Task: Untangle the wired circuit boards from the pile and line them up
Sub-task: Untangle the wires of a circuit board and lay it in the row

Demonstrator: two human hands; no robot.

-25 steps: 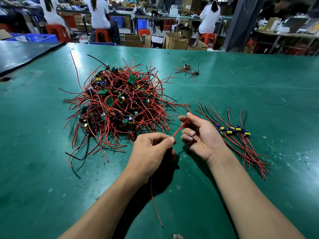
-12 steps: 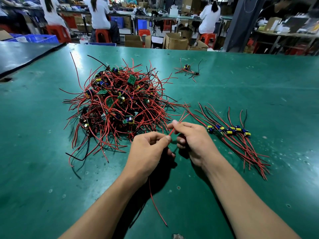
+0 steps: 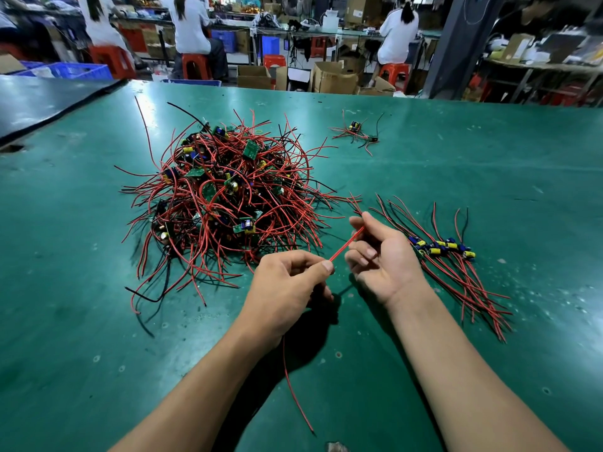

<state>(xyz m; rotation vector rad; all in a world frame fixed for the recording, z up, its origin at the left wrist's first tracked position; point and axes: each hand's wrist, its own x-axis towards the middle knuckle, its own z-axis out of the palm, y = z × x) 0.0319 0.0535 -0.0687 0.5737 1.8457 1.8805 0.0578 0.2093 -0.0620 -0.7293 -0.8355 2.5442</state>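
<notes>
A big tangled pile of small green circuit boards with red and black wires (image 3: 225, 203) lies on the green table (image 3: 456, 190), left of centre. To the right, several boards with wires lie side by side in a row (image 3: 447, 252). My left hand (image 3: 287, 288) pinches a red wire (image 3: 346, 244) between thumb and forefinger; the wire's tail (image 3: 293, 393) trails down below that hand. My right hand (image 3: 381, 256) holds the same wire's upper stretch between thumb and fingers, just left of the row. Whatever board hangs on this wire is hidden by my hands.
A small separate cluster of wired boards (image 3: 355, 133) lies at the back of the table. A dark mat (image 3: 39, 106) borders the table at the far left. Beyond the far edge sit people on red stools, cardboard boxes and other workbenches.
My right hand, close against the left half a second ago, has slid up and to the right along the red wire, drawing it taut again. The left hand barely moved.
</notes>
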